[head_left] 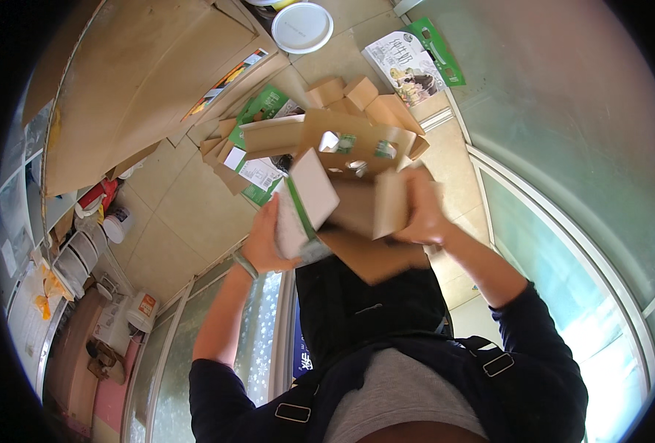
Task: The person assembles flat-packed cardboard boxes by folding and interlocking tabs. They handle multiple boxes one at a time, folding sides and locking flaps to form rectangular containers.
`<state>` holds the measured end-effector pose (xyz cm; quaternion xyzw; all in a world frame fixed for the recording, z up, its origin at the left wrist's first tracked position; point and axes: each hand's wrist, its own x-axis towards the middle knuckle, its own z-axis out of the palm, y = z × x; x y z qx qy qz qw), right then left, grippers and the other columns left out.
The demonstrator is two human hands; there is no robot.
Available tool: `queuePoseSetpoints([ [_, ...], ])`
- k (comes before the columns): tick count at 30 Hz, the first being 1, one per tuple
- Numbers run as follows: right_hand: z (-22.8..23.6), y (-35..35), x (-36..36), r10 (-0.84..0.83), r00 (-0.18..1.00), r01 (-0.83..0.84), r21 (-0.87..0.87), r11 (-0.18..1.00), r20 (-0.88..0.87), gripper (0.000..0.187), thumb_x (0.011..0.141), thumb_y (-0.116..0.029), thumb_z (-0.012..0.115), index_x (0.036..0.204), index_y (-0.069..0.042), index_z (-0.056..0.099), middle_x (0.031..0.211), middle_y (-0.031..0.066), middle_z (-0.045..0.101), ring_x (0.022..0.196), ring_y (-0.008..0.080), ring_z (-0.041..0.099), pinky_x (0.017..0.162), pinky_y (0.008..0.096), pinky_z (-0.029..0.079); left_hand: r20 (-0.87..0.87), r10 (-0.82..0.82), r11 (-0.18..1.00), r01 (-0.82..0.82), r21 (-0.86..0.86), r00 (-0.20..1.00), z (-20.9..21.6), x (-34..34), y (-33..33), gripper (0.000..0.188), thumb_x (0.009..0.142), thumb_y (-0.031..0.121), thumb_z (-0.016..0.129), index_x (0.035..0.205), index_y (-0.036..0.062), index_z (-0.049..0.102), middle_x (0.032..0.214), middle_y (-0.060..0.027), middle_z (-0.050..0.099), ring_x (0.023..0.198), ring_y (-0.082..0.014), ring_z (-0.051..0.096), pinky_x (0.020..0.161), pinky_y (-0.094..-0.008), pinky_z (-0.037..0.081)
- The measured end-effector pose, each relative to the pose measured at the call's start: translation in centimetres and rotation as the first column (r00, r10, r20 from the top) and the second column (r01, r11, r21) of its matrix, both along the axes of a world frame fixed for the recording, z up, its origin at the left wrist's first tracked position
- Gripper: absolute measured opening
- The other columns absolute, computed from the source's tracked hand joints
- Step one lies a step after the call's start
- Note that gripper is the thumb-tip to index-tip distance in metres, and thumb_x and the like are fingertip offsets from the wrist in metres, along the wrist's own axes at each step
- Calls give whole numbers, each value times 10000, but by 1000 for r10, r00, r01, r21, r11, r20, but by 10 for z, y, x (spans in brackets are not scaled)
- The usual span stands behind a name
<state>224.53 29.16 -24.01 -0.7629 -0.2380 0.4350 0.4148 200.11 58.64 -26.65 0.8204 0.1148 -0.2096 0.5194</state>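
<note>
Between my hands is an opened cardboard carton (353,203), brown inside and white with a green stripe outside. Its flaps stick out, and the flap edges are blurred by motion. My left hand (263,240) is wrapped round the white side, thumb toward the lower edge. On the opposite side, my right hand (425,210) grips a bent brown panel; its fingertips are partly hidden. The carton hangs above the floor, over my dark-clad lap. Just beyond it lies a green and white milk carton (259,168), partly covered by other cardboard.
Opened brown cardboard pieces (342,92) lie on the tiled floor (157,192) beyond my hands. Farther off are a round white lid (302,28) and a flat milk carton (408,66). A large cardboard box (150,74) stands at left, a frosted glass door (556,214) at right.
</note>
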Motion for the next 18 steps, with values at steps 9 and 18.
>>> queuePoseSetpoints([
  [9, 10, -37, 158, -448, 673, 550, 7, 835, 588, 841, 642, -291, 909, 1246, -42, 379, 1182, 135, 506, 1125, 245, 508, 980, 372, 426, -726, 538, 317, -901, -297, 429, -41, -42, 21, 846, 868, 443, 630, 1525, 100, 223, 1451, -130, 458, 1283, -311, 499, 1080, -469, 384],
  [18, -64, 43, 17, -463, 865, 409, -264, 874, -194, 1372, 623, -480, 897, 1530, -32, -30, 1561, 244, 109, 1465, 332, 135, 1186, 449, 177, -891, 323, -339, -839, -424, 320, -3, -17, -38, 774, 888, 670, 388, 1473, 163, 401, 1472, -65, 466, 1337, -322, 441, 1087, -524, 360],
])
